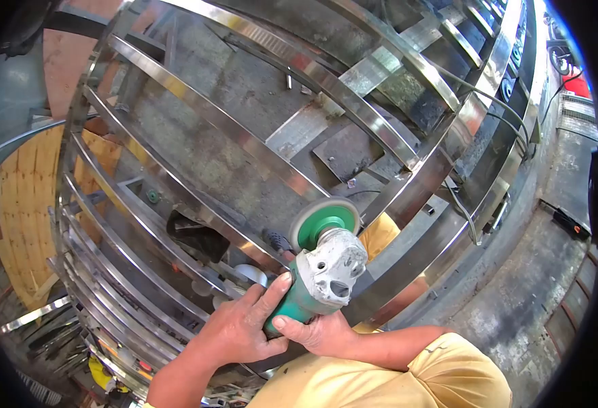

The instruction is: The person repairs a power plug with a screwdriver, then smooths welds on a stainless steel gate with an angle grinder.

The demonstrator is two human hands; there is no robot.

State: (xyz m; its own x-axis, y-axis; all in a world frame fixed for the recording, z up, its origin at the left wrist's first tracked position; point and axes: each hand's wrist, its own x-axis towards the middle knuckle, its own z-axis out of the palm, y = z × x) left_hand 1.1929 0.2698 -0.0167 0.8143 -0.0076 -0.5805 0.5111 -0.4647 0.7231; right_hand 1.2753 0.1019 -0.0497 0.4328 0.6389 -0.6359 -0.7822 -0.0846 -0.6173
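An angle grinder (331,265) with a green body and a scuffed grey metal head is held in both my hands, low in the middle of the view. My left hand (244,326) is closed around the left side of its body. From the right, my right hand (323,334) wraps the underside, thumb lying across the green casing. The grinder's round disc (326,226), green in the centre with a pale rim, points away from me. It overlaps the end of a shiny metal bar (227,129) of the large frame in this view.
Curved metal bars of the frame (442,153) spread across the view. Wooden boards (23,211) lean at left. Cables (466,211) hang over the frame's right side. A black tool (568,219) lies on the grey surface at right, and a red container (576,83) stands farther back.
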